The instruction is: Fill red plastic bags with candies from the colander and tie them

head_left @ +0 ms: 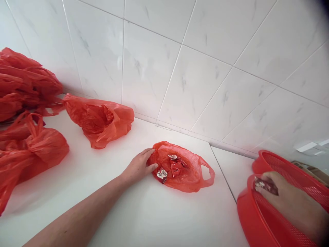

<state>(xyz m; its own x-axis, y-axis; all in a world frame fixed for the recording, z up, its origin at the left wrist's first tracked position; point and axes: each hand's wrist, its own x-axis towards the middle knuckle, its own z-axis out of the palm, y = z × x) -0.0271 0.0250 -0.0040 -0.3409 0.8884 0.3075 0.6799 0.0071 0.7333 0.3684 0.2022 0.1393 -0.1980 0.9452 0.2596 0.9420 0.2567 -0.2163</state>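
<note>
Left hand (138,165) is resting its parted thumb and fingers on the left rim of an open red bag (190,183); whether it is pinching the film cannot be told. Small red packets (176,168) are lying inside this bag, which is sitting on the white table (180,219). Right hand (288,199), slightly blurred, is gripping a dark red packet (267,186) over the near red basket (246,212). A second red basket (260,158) is standing just behind. Further red bags (48,147) are lying to the left, near the tiled wall (151,68).
</note>
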